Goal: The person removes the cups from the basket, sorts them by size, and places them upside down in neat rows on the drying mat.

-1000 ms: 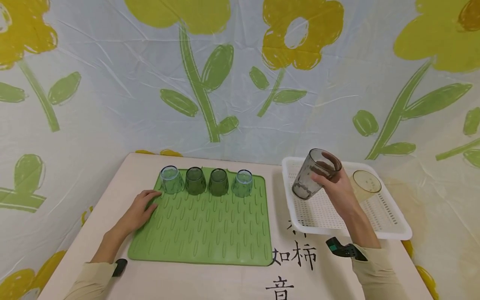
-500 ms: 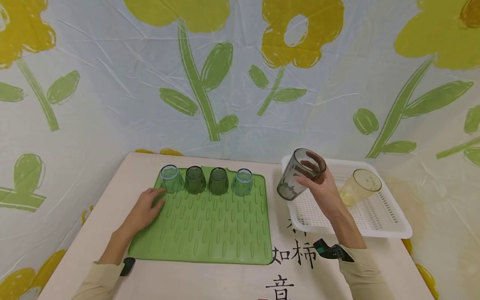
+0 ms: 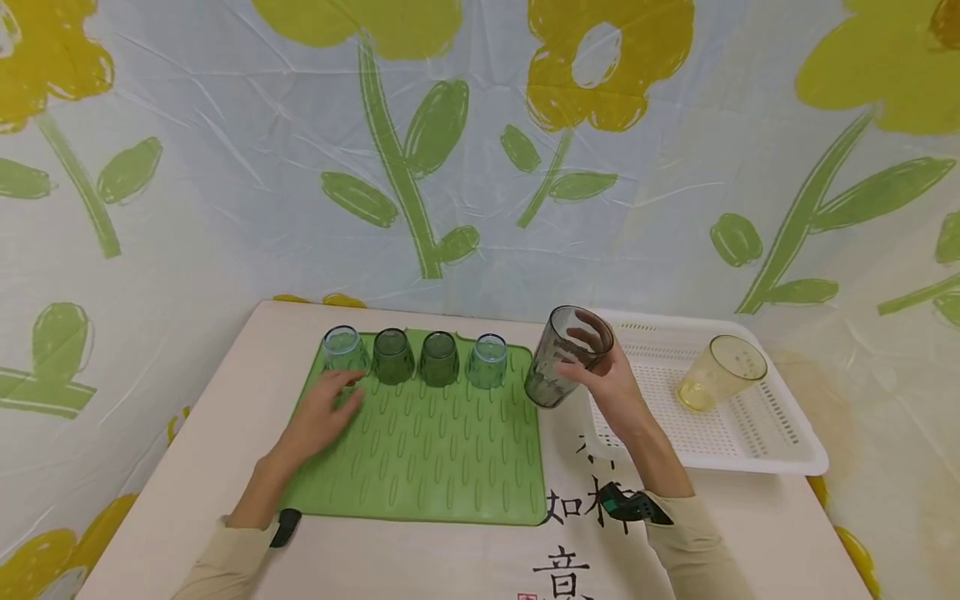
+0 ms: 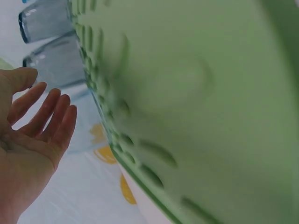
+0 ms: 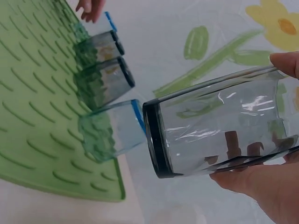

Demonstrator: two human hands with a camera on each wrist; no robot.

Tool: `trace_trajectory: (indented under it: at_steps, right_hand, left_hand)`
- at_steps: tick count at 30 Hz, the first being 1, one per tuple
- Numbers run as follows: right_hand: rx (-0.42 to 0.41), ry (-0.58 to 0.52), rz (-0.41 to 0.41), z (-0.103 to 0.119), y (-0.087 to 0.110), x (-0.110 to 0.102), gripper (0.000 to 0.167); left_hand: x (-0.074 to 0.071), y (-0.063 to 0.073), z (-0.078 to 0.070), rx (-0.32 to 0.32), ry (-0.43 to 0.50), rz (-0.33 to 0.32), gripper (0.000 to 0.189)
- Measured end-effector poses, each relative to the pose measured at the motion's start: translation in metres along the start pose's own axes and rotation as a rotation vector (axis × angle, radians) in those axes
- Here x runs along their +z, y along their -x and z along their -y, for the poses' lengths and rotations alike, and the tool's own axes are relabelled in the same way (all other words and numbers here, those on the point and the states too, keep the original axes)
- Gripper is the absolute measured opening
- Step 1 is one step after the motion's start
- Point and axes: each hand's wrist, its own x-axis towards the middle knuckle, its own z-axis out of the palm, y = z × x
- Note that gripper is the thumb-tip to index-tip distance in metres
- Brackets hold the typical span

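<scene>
My right hand (image 3: 618, 387) grips a tall clear grey drinking glass (image 3: 551, 371), tilted with its rim up and its base toward the mat's right edge. In the right wrist view, the thick dark base (image 5: 156, 140) points at the row of glasses. On the green ribbed mat (image 3: 450, 450) stand two dark grey glasses (image 3: 438, 358) between a right light blue glass (image 3: 487, 362) and a left light blue glass (image 3: 345, 346), all bottom up. Beside the left one hovers my left hand (image 3: 318, 417), fingers loosely spread and holding nothing; it partly covers that glass.
A white perforated basket (image 3: 787, 442) stands right of the mat, with a yellow glass (image 3: 716, 375) leaning in it. Black written characters mark the pale tabletop (image 3: 420, 562) in front. A flower-printed sheet (image 3: 480, 167) hangs behind the table.
My right hand has carried the grey glass left, from over the basket to the mat's right edge. My left hand has moved right over the mat, toward the left blue glass.
</scene>
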Motion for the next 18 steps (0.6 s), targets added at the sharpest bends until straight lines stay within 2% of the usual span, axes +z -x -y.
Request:
trace_trajectory:
  at_steps: [6, 18]
  right_hand:
    - [-0.004, -0.013, 0.021, -0.01, 0.0, 0.014, 0.08]
    - [-0.019, -0.037, 0.056, -0.025, 0.002, 0.046, 0.085]
  left_hand:
    - [0.01, -0.007, -0.015, 0.05, 0.052, -0.002, 0.032]
    - [0.028, -0.015, -0.042, 0.053, 0.129, 0.013, 0.035]
